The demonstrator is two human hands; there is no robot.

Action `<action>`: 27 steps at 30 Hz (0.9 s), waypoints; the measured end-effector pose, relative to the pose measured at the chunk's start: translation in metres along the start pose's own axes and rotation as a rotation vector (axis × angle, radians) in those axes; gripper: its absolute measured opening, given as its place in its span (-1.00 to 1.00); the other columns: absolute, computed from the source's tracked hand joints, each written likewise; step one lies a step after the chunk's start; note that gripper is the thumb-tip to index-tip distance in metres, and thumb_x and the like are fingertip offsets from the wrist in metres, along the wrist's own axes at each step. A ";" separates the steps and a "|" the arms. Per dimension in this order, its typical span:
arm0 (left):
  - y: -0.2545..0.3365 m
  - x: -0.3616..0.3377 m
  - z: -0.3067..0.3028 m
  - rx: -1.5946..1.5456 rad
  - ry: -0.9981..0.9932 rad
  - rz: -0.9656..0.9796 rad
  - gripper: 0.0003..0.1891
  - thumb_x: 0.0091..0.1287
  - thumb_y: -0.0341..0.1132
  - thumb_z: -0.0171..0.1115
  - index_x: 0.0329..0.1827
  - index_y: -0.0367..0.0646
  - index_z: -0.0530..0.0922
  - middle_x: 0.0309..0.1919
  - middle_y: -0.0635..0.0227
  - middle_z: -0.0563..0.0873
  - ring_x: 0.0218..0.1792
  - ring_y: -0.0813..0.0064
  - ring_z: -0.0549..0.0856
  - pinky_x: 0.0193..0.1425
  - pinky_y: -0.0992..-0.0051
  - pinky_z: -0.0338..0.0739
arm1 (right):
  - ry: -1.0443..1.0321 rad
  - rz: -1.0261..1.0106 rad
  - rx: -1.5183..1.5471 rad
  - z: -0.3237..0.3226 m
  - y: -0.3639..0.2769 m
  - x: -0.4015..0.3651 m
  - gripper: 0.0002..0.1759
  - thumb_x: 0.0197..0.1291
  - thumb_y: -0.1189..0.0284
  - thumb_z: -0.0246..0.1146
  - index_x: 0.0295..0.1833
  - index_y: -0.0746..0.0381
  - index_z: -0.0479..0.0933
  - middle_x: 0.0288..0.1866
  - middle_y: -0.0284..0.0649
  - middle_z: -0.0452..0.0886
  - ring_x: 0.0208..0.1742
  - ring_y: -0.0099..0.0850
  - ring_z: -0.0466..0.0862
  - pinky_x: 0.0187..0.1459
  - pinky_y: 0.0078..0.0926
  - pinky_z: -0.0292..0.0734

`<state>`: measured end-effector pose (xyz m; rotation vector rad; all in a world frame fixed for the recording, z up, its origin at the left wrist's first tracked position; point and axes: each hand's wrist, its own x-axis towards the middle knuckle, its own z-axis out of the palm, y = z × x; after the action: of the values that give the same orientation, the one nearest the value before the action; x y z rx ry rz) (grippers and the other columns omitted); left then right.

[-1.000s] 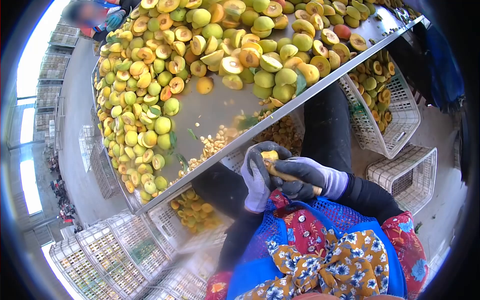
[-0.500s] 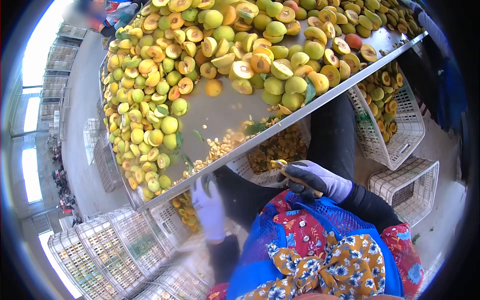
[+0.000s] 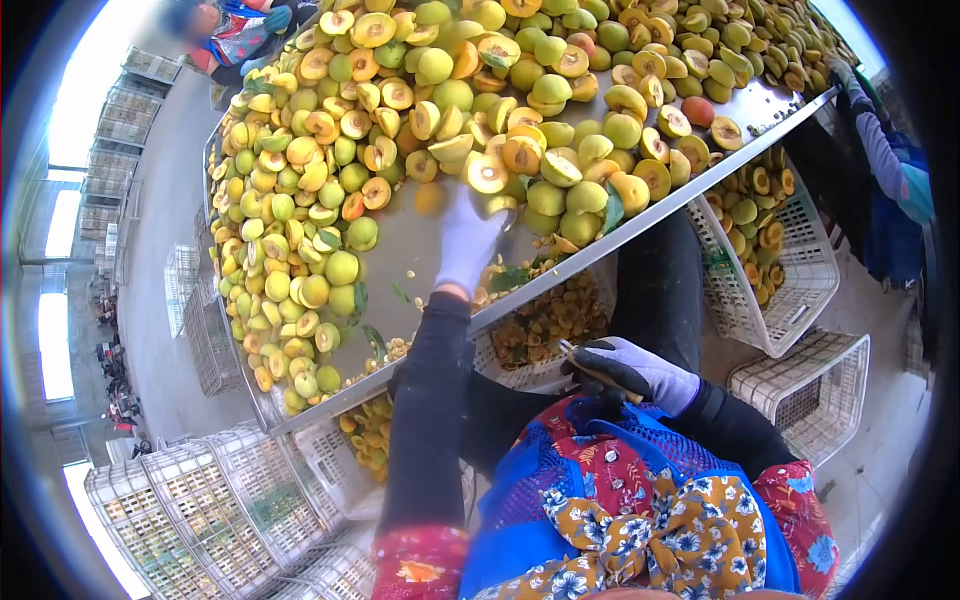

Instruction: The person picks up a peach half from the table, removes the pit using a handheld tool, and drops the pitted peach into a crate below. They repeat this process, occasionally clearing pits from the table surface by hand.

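Left hand (image 3: pixel 468 238) at fruit (image 3: pixel 487 172) (right hand (image 3: pixel 635 370): knife (image 3: pixel 583 361))

Bare table (image 3: pixel 405 250) strip beside left hand (image 3: pixel 468 238); fruit heap (image 3: pixel 500 100) crowds beyond.

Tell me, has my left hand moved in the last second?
Yes. The left hand went from below the table edge up onto it, beside the cut fruit.

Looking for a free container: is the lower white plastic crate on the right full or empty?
Empty: the white plastic crate shows only bare lattice walls and floor.
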<state>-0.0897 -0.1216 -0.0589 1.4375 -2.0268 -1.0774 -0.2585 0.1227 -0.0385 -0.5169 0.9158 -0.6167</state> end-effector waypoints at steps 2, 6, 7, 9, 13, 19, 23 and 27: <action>-0.012 -0.019 -0.001 -0.175 0.019 -0.041 -0.43 0.21 -0.24 0.43 0.20 -0.28 0.38 -0.01 0.12 0.63 -0.12 0.21 0.72 -0.08 0.29 0.71 | 0.121 -0.093 -0.172 0.005 0.001 0.002 -0.51 0.53 0.04 0.04 -0.21 0.27 0.53 -0.50 -0.38 0.54 -0.57 -0.66 0.47 -0.52 -0.63 0.35; 0.034 -0.091 -0.019 -0.906 -0.007 -0.316 -0.56 0.32 -0.31 0.34 0.20 -0.14 0.38 -0.15 0.26 0.61 -0.21 0.36 0.71 -0.36 0.39 0.78 | 0.232 -0.301 -0.353 0.022 -0.026 -0.004 -0.65 0.49 0.19 0.13 -0.14 0.30 0.49 -0.51 -0.26 0.53 -0.50 -0.52 0.52 -0.44 -0.43 0.46; 0.034 -0.105 -0.026 -0.978 -0.116 -0.374 -0.60 0.33 -0.34 0.30 0.19 -0.12 0.41 -0.14 0.27 0.60 -0.23 0.39 0.70 -0.38 0.45 0.74 | 0.241 -0.310 -0.514 0.024 -0.033 -0.005 -0.75 0.46 0.30 0.15 -0.10 0.30 0.45 -0.48 -0.07 0.57 -0.49 -0.27 0.62 -0.39 -0.25 0.52; 0.035 -0.126 -0.021 -0.915 -0.083 -0.372 -0.67 0.41 -0.22 0.21 0.18 -0.08 0.46 -0.12 0.29 0.63 -0.27 0.47 0.70 -0.47 0.60 0.59 | 0.318 -0.505 -0.682 0.033 -0.034 0.000 -0.80 0.45 0.36 0.14 -0.12 0.29 0.42 -0.51 -0.05 0.56 -0.53 -0.15 0.62 -0.44 -0.27 0.48; 0.026 -0.157 -0.005 -1.150 -0.154 -0.484 -0.46 0.59 0.19 -0.21 0.22 -0.07 0.47 -0.15 0.28 0.70 -0.22 0.49 0.70 -0.36 0.59 0.58 | 0.339 -0.560 -0.910 0.045 -0.038 0.004 -0.79 0.42 0.39 0.16 -0.07 0.32 0.35 -0.48 0.09 0.57 -0.40 0.12 0.65 -0.42 -0.08 0.49; 0.048 -0.181 0.013 -0.809 0.123 -0.245 -0.56 0.63 0.04 -0.13 0.12 -0.14 0.51 -0.19 0.29 0.70 -0.25 0.55 0.69 -0.26 0.59 0.58 | 0.320 -0.430 -0.982 0.058 -0.039 0.000 -0.71 0.43 0.33 0.16 -0.06 0.36 0.33 -0.46 0.14 0.58 -0.38 0.16 0.65 -0.40 0.04 0.50; 0.051 -0.189 0.021 -0.628 0.250 -0.159 -0.70 0.64 -0.24 -0.13 0.10 -0.25 0.51 -0.22 0.24 0.69 -0.22 0.45 0.68 -0.09 0.44 0.60 | 0.322 -0.429 -1.007 0.064 -0.028 0.003 -0.64 0.45 0.27 0.13 -0.06 0.42 0.33 -0.49 0.13 0.58 -0.41 0.11 0.66 -0.40 -0.01 0.52; 0.053 -0.194 0.028 -0.362 0.362 -0.067 -0.68 0.64 -0.25 -0.16 0.07 -0.28 0.52 -0.21 0.25 0.67 -0.21 0.47 0.67 -0.08 0.48 0.59 | 0.247 -0.383 -0.783 0.063 -0.033 0.003 -0.61 0.46 0.23 0.10 -0.06 0.42 0.38 -0.45 0.14 0.59 -0.36 0.11 0.66 -0.32 -0.04 0.53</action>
<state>-0.0693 0.0763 -0.0174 1.3954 -1.4585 -1.0559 -0.2129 0.1069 0.0132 -1.3621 1.3055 -0.6615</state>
